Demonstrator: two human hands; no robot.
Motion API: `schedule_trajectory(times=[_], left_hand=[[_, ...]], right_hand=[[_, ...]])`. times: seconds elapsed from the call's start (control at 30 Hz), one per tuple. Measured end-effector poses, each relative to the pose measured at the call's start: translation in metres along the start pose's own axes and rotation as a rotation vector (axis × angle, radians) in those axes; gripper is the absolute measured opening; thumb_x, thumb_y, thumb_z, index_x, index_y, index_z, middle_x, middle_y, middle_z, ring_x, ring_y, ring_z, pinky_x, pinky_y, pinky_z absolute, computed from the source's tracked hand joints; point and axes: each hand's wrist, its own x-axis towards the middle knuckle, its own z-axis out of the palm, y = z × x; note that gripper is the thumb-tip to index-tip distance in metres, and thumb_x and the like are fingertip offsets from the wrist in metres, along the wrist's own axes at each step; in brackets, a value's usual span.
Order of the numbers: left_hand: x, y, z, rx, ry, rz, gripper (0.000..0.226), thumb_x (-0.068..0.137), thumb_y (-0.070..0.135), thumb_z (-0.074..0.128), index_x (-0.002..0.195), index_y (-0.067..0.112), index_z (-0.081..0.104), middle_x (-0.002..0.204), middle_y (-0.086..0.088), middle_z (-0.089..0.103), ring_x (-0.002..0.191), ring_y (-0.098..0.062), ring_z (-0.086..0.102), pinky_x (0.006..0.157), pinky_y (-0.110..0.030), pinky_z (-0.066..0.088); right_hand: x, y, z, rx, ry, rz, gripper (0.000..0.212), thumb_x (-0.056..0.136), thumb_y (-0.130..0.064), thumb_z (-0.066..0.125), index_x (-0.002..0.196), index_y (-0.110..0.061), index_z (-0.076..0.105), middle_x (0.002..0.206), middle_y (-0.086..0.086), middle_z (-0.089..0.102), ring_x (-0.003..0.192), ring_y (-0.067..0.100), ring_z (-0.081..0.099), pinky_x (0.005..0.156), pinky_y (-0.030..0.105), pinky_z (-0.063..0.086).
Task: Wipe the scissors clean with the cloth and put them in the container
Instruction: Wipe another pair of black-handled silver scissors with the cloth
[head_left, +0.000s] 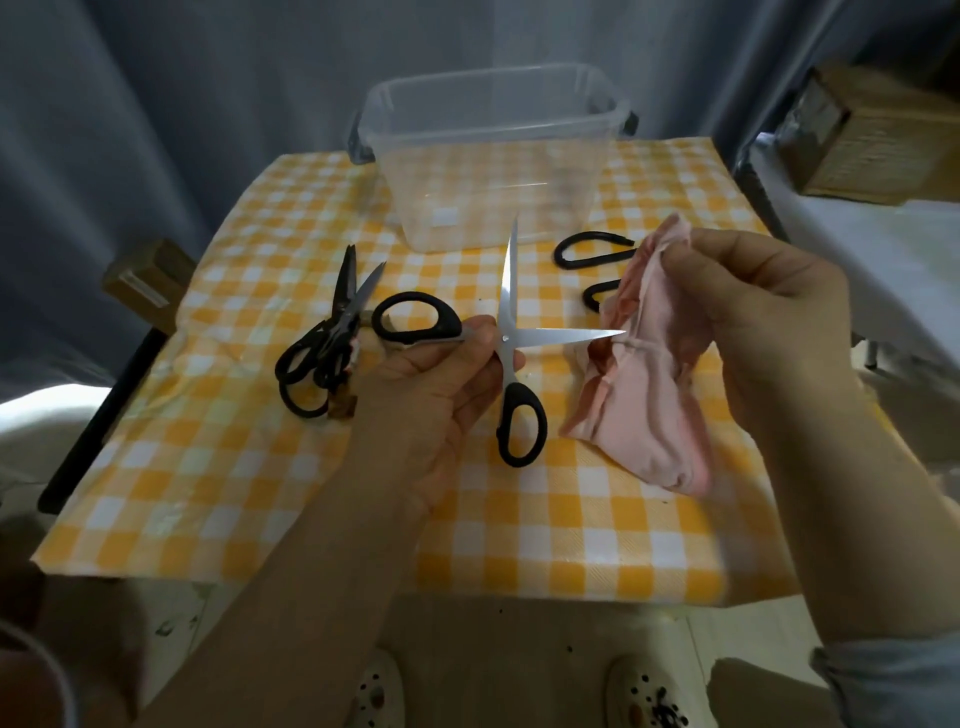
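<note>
My left hand (441, 384) holds a pair of black-handled scissors (511, 312) near the pivot, above the table. Their blades are spread wide: one points away toward the clear plastic container (613, 109), the other points right. My right hand (753, 312) grips a bunched pink cloth (644, 384), and the tip of the right-pointing blade touches it. The container stands at the table's far edge and looks empty. Two more black scissors (324, 345) lie stacked on the left of the table. Another black-handled pair (589, 254) lies partly hidden behind the cloth.
The table wears a yellow-and-white checked cover (208, 467). A wicker box (878, 135) sits on a surface at the far right. A small brown box (148, 278) stands off the table's left edge. Grey curtains hang behind. My feet show below the near edge.
</note>
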Motion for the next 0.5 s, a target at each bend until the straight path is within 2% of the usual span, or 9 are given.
schedule_trajectory(times=[0.1,0.2,0.27,0.33,0.43,0.5], left_hand=[[0.001,0.001,0.0,-0.037,-0.009,-0.027,0.011,0.086,0.012,0.061,0.092,0.008,0.069,0.082,-0.006,0.074,0.077,-0.018,0.072,0.07,-0.025,0.058],[0.0,0.001,0.001,-0.029,-0.018,-0.033,0.013,0.086,0.013,0.06,0.092,0.008,0.07,0.081,-0.006,0.074,0.075,-0.016,0.072,0.067,-0.024,0.058],[0.0,0.001,0.001,-0.016,0.009,-0.028,0.01,0.084,0.014,0.062,0.086,0.009,0.07,0.072,-0.002,0.072,0.068,-0.012,0.07,0.062,-0.022,0.056],[0.001,0.001,0.0,-0.023,0.046,-0.026,0.007,0.082,0.015,0.064,0.082,0.011,0.071,0.068,0.001,0.07,0.064,-0.01,0.067,0.06,-0.022,0.056],[0.0,0.001,0.0,-0.027,0.028,-0.032,0.008,0.083,0.014,0.063,0.085,0.009,0.07,0.075,-0.004,0.073,0.068,-0.013,0.069,0.064,-0.024,0.058],[-0.001,0.001,0.001,-0.008,0.015,-0.025,0.01,0.086,0.012,0.061,0.086,0.009,0.071,0.078,-0.005,0.074,0.069,-0.013,0.07,0.06,-0.022,0.057]], right_hand=[[-0.004,-0.002,0.002,-0.081,-0.016,-0.13,0.01,0.087,-0.014,0.065,0.086,-0.024,0.069,0.075,-0.016,0.067,0.071,-0.003,0.063,0.063,0.012,0.05],[-0.012,-0.002,0.011,-0.197,-0.078,-0.342,0.009,0.087,-0.017,0.066,0.087,-0.025,0.069,0.08,-0.018,0.067,0.077,-0.003,0.063,0.067,0.011,0.049],[-0.018,0.006,0.021,-0.287,-0.166,-0.515,0.007,0.087,-0.019,0.067,0.09,-0.017,0.073,0.089,-0.01,0.068,0.085,0.004,0.064,0.075,0.018,0.05],[-0.022,0.02,0.03,-0.429,-0.248,-0.649,0.016,0.086,-0.024,0.065,0.093,-0.014,0.075,0.096,-0.007,0.068,0.094,0.014,0.063,0.083,0.022,0.049],[-0.022,0.036,0.036,-0.543,-0.34,-0.771,0.019,0.085,-0.025,0.064,0.095,-0.013,0.076,0.101,0.001,0.07,0.096,0.021,0.06,0.084,0.024,0.046],[-0.021,0.04,0.037,-0.53,-0.374,-0.808,0.019,0.085,-0.024,0.064,0.097,-0.014,0.076,0.103,0.002,0.07,0.098,0.022,0.059,0.085,0.026,0.046]])
